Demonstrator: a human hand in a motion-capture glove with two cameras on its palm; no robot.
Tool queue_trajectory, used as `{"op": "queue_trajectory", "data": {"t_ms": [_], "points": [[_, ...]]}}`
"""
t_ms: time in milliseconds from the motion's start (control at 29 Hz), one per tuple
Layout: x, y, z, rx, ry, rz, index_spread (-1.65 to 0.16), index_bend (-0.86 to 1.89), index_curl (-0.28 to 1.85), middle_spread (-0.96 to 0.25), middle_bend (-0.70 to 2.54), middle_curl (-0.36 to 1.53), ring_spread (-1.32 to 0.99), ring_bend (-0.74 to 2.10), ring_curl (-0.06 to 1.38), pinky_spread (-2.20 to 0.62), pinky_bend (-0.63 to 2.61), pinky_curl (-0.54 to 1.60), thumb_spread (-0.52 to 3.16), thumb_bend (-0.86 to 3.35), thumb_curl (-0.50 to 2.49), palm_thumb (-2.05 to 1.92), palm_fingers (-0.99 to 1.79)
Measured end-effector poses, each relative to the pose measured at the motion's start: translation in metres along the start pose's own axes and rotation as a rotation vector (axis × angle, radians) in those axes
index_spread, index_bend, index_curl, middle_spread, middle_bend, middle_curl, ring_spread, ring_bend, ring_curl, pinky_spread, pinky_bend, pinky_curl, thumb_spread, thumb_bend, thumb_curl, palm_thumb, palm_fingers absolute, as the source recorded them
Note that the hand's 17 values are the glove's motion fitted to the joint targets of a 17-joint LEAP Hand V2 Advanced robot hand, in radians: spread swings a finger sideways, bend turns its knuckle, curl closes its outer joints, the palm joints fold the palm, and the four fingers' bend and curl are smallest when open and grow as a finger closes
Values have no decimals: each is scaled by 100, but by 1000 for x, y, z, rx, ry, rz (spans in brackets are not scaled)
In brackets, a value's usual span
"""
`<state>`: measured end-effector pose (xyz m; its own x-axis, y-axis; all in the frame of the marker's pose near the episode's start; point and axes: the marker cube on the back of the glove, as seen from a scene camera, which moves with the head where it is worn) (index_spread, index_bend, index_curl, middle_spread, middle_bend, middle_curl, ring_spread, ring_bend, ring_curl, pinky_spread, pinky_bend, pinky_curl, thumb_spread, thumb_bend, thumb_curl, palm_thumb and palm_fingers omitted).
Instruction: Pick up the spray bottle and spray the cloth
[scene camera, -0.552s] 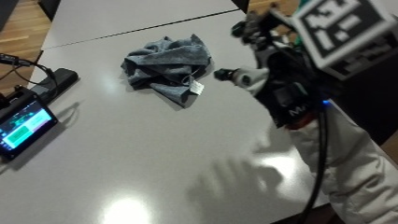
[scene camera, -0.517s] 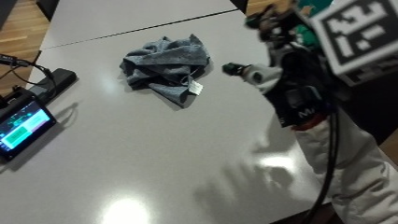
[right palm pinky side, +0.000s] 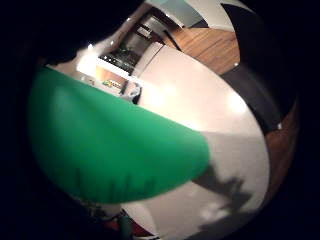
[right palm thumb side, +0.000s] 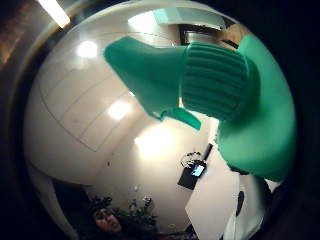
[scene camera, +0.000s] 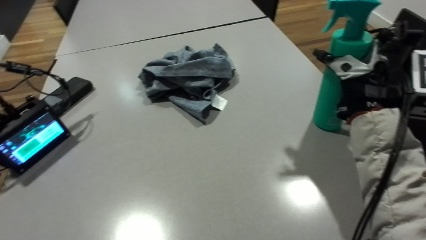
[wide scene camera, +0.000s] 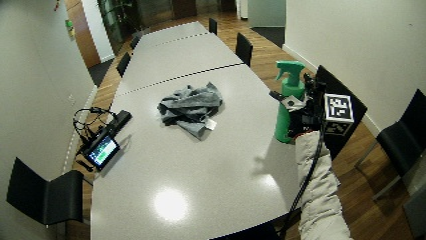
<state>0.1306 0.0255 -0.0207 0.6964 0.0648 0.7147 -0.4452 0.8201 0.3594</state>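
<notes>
- Outside view showed a green spray bottle standing upright at the right edge of the grey tabletop, its base on the surface.
- What the bottle held could not be told, since its body was opaque green.
- Against the bottle's right side sat the gloved right hand; the green body filling the palm views put the palm close against it, but whether the fingers curled round it or merely lay beside it could not be told.
- A pale padded sleeve ran from the wrist to the near right corner.
- A crumpled grey cloth with a small white tag lay toward the far middle of the tabletop, well apart from the bottle and to its left.
- At the left edge a small lit screen leaned beside a black box with cables.
- Thumb side palm view alone showed the ribbed collar and the nozzle and trigger of the spray head, with the ceiling lights behind.
- Little finger side palm view showed only the smooth green body over the pale tabletop.
- Wide outside view alone showed black chairs round the long tabletop and the wooden floor.
</notes>
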Motion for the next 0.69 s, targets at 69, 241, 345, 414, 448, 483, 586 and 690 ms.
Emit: {"op": "queue_trajectory", "data": {"t_ms": [69, 241, 345, 414, 448, 483, 586, 690], "points": [[7, 3, -24, 96, -117, 50, -31, 23, 11, -5, 58, 28, -7, 69, 27, 11, 26, 15, 59, 36, 31, 98, 76], [35, 5, -77, 243, -94, 5, -28, 17, 17, -8, 48, 30, -10, 65, 32, -4, 45, 25, 53, 32, 35, 103, 87], [40, 6, -90, 274, -93, -13, -27, 15, 20, -9, 46, 32, -11, 64, 34, -8, 47, 29, 50, 28, 37, 105, 88], [39, 4, -91, 280, -99, -22, -27, 15, 21, -10, 45, 33, -12, 63, 35, -11, 46, 31, 49, 26, 39, 106, 88], [39, 3, -91, 281, -100, -29, -27, 14, 21, -10, 44, 33, -12, 63, 36, -12, 47, 31, 48, 26, 39, 107, 88], [38, 1, -91, 280, -103, -37, -27, 14, 22, -10, 43, 34, -12, 62, 36, -12, 46, 32, 48, 25, 40, 108, 88], [33, 1, -89, 275, -119, -52, -27, 14, 23, -11, 42, 35, -12, 61, 37, -14, 45, 33, 47, 22, 42, 109, 89], [37, 2, -91, 275, -115, -47, -27, 13, 24, -11, 40, 36, -13, 60, 38, -15, 45, 34, 46, 20, 44, 111, 89]]}}
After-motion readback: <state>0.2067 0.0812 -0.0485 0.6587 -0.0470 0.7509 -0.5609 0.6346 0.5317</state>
